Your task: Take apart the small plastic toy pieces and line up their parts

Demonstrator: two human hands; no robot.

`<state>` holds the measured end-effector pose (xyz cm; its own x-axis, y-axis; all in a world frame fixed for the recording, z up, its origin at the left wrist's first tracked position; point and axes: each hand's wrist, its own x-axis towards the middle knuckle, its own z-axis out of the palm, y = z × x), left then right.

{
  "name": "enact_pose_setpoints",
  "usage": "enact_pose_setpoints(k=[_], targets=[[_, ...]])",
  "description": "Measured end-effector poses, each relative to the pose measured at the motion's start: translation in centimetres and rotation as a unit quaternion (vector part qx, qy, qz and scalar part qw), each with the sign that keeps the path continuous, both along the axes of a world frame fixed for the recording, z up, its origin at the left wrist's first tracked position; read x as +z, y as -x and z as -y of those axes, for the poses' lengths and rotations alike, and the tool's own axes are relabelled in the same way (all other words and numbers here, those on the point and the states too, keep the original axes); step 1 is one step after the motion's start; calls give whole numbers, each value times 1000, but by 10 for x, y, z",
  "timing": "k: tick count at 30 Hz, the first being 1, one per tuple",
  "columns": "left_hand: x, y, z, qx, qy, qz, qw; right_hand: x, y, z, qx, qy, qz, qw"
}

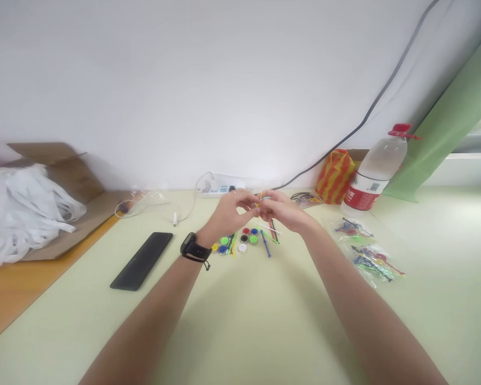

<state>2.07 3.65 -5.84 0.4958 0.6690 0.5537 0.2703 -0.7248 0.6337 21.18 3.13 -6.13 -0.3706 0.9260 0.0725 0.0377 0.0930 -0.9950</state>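
Observation:
My left hand [233,212], with a black watch on its wrist, is closed in a pinch on a thin yellow plastic stick [260,205]. Against it, my right hand [282,209] also has its fingers closed around the same piece. A speck of light blue shows by the right fingers; its shape is hidden. On the table just below the hands lie several small round plastic wheels, among them a red one [246,231], a black one [244,238] and a white one [242,248]. Beside them are thin coloured sticks, including a blue stick [266,244].
A black phone-like slab [142,262] lies at left, near a white cable [175,218] and a cardboard box with white plastic bags [22,214]. A power strip [220,186] is by the wall. At right stand a large bottle [374,174] and bagged plastic parts [372,262].

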Motion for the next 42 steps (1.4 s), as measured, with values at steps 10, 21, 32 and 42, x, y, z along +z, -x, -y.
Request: enact_pose_setpoints(k=[10,21,32,42], targets=[[-12,2,3,-120,132,-165,970,-31,-13,-15,-75,-22,345,935],[-35,0,-1,-121,132,-329,927,-43,-15,-18,-65,-48,494,866],[-30,-1,0,-109,165,-315,928,-45,-6,-13,-7,-33,529,848],[-20,-6,7,-131,163,-325,922,-48,-10,-17,22,13,503,864]])
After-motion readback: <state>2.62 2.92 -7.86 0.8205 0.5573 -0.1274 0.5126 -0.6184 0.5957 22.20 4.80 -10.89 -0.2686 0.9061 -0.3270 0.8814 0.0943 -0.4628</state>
